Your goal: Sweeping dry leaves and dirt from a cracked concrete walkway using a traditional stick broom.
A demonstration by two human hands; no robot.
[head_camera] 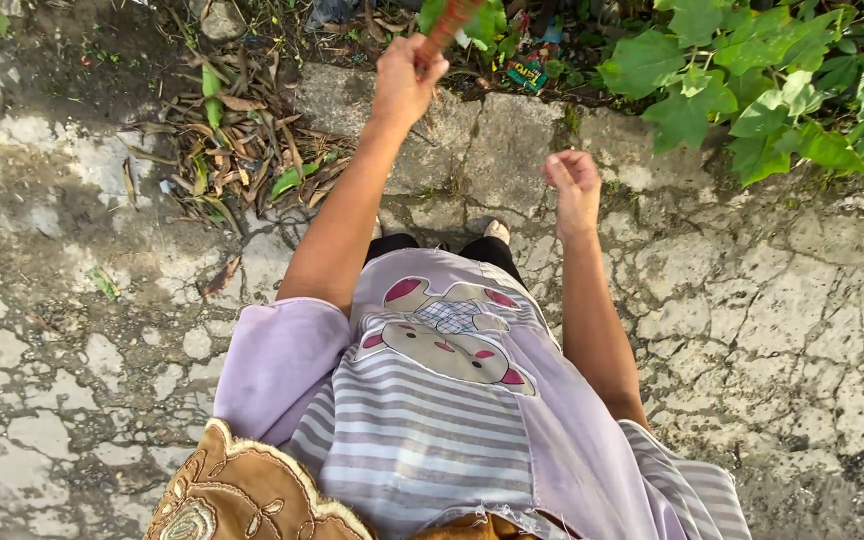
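Cracked concrete paving (772, 300) spreads underfoot, patched pale and grey. A heap of dry leaves and twigs (242, 150) lies at its far edge, left of the raised arm, and a leafy green plant (752, 80) crowds in from the upper right. A small bit of coloured litter (527, 72) sits in the soil between them. The left hand (404, 75) is stretched forward, its grip closed tight round a reddish-brown stick (447, 25) that runs up out of view. The right hand (574, 180) hangs lower over the paving, fingers loosely curled, holding nothing.
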